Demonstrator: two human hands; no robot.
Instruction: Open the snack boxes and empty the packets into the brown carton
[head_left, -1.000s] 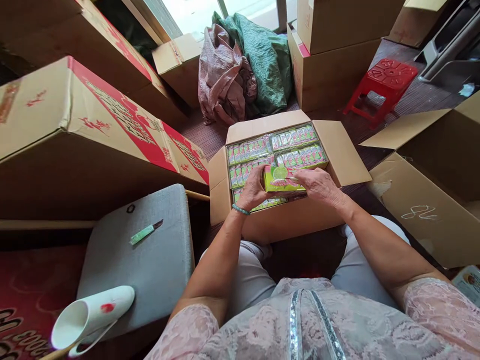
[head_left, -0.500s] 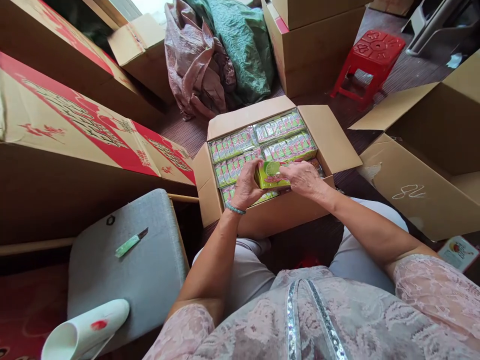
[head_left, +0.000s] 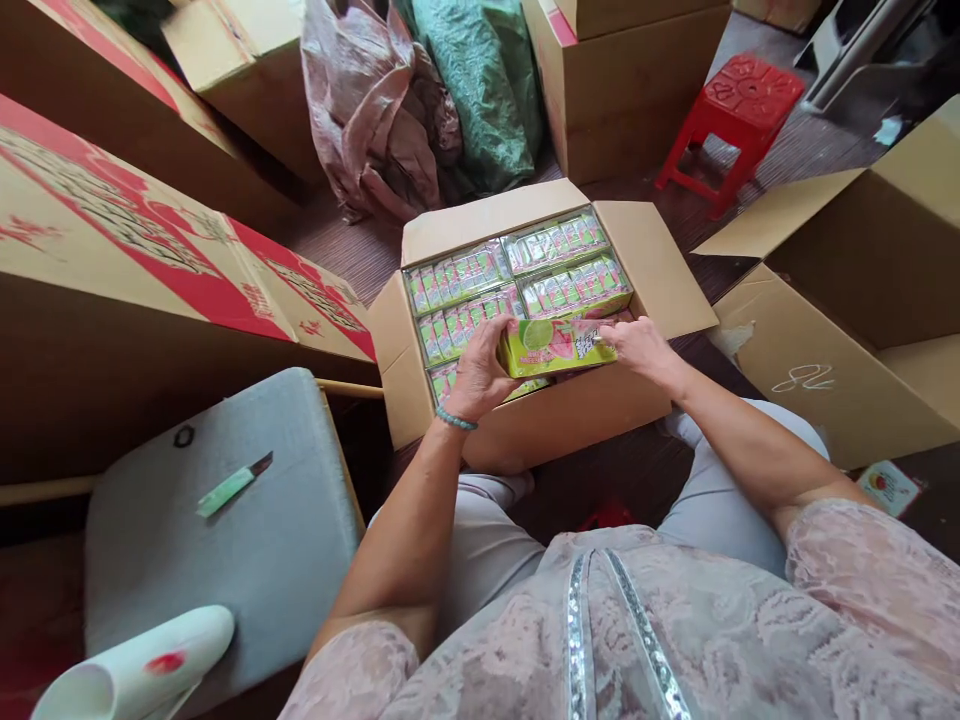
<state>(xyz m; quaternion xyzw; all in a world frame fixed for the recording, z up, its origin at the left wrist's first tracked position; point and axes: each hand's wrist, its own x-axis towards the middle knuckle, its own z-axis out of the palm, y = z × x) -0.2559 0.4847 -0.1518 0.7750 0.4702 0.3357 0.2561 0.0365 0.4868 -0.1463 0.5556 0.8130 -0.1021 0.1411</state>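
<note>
A small green and pink box (head_left: 551,345) is held level over the near side of an open cardboard carton (head_left: 525,425). My left hand (head_left: 481,372), with a beaded bracelet at the wrist, grips its left end between thumb and fingers. At the right end, my right hand (head_left: 643,350) has its fingers pinched together against the box's face; what the fingertips hold there is too small to make out. Inside the carton lie rows of wrapped green and pink packs (head_left: 566,285), partly hidden at the front by the held box and my hands.
A grey seat (head_left: 262,560) at the left bears a green-handled knife (head_left: 229,490) and a white tube (head_left: 142,660). Large cartons (head_left: 150,215) stand at the left. An open carton (head_left: 847,370) and a red stool (head_left: 731,130) are at the right. Sacks (head_left: 382,110) lie behind.
My right hand has moved right along the box, uncovering more of its printed face. The view has shifted slightly, while my left hand keeps its grip on the left end.
</note>
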